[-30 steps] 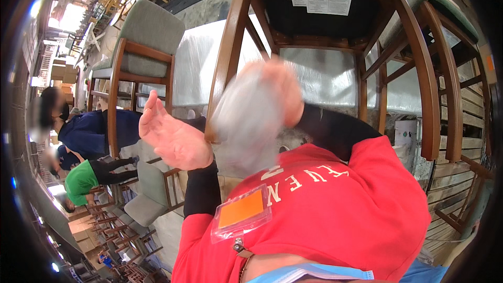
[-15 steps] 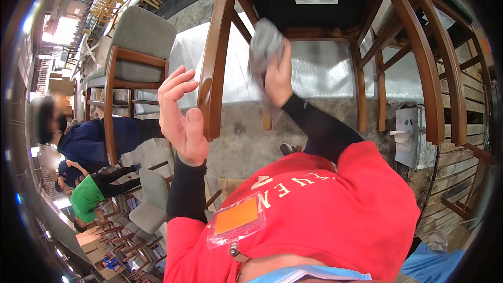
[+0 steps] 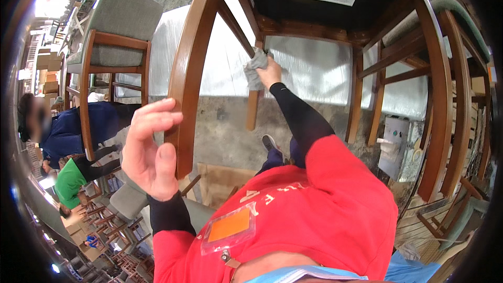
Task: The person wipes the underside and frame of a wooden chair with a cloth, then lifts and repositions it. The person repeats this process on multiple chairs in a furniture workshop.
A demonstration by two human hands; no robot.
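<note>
Right hand (image 3: 269,75): gripping crumpled grey cloth (image 3: 255,66) at straight wooden leg (image 3: 252,111) | left hand (image 3: 153,149): wide, gently curved

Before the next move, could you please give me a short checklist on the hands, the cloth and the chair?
1. Right hand holding the grey cloth: ok.
2. Cloth up against the far leg of the wooden chair: ok.
3. Left hand free of objects: ok, nothing shows in it.
4. Left hand touching the near leg: cannot tell, they only overlap in view.
5. Whole chair in view: not ok, the picture's top edge cuts it off.
</note>
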